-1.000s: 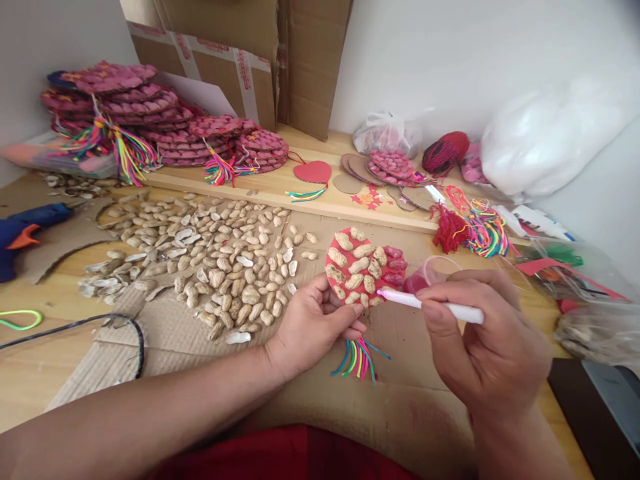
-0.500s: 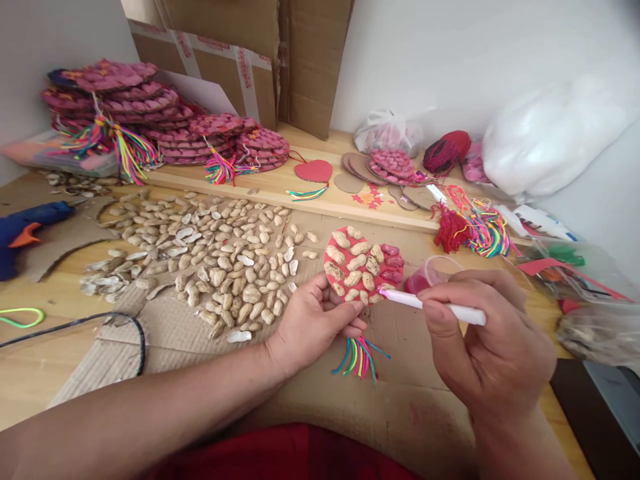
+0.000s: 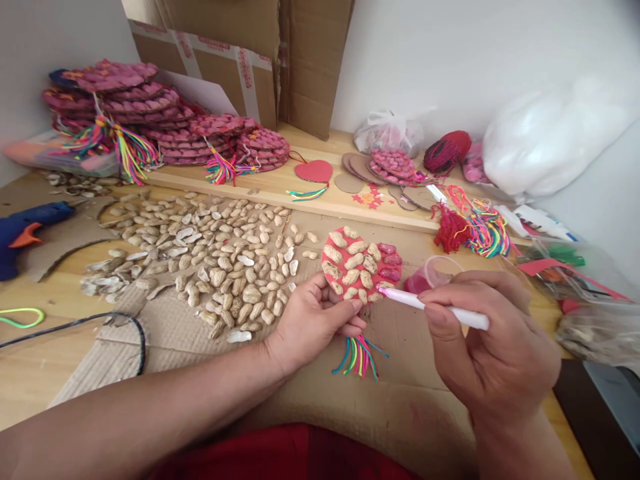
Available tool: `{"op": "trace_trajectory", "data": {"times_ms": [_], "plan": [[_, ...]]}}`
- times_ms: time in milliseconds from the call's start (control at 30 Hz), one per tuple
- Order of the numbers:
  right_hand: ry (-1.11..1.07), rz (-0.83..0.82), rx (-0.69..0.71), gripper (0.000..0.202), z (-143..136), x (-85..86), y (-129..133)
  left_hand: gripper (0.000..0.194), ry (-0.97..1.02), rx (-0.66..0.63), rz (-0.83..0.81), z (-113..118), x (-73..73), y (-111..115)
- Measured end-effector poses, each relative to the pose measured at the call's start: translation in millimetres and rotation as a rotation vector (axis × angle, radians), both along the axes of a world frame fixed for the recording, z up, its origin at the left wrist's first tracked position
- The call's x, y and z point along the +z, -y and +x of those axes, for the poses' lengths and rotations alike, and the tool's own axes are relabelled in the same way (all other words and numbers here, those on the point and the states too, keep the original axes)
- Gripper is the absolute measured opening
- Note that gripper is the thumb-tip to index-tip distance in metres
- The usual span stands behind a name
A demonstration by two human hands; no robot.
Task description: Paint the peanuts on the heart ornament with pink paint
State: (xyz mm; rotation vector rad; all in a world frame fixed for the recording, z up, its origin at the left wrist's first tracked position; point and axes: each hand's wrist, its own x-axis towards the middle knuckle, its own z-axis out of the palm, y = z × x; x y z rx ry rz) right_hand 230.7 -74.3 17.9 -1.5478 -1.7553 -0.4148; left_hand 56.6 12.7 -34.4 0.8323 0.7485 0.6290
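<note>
Many loose peanuts [image 3: 240, 267] on cardboard [image 3: 400, 390]. Left hand [image 3: 313, 320] pinches red disc [image 3: 377, 279] at lower edge, thumb over fingers; tassel [image 3: 361, 357] below. Right-side peanuts on disc already pink, rest plain: colouring only partial. White pen [image 3: 410, 299], pink tip at disc's lower right, held in closed pinch by right hand [image 3: 493, 347].

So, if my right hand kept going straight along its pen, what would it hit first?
Your right hand would likely drive the white pen's tip into the peanut-studded red disc, near its lower edge. The tip may be touching; depth is unclear.
</note>
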Motion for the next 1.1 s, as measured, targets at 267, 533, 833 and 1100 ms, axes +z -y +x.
{"op": "trace_trajectory", "data": {"times_ms": [267,533,833,1100], "plan": [[0.003,0.020,-0.029,0.004,1.9,1.3,1.3,0.033,0.024,0.020,-0.051,-0.8,0.4,-1.7],[0.001,0.018,0.004,0.007,2.7,-1.8,-1.4,0.031,0.074,0.045,-0.137,-0.3,5.0,-5.1],[0.033,0.006,0.045,0.007,0.2,-2.1,-3.2,0.032,0.061,0.034,-0.112,0.6,3.6,-3.9],[0.041,0.002,0.044,0.007,-0.2,0.8,-1.4,0.030,0.058,0.031,-0.104,-0.1,3.4,-3.4]]}}
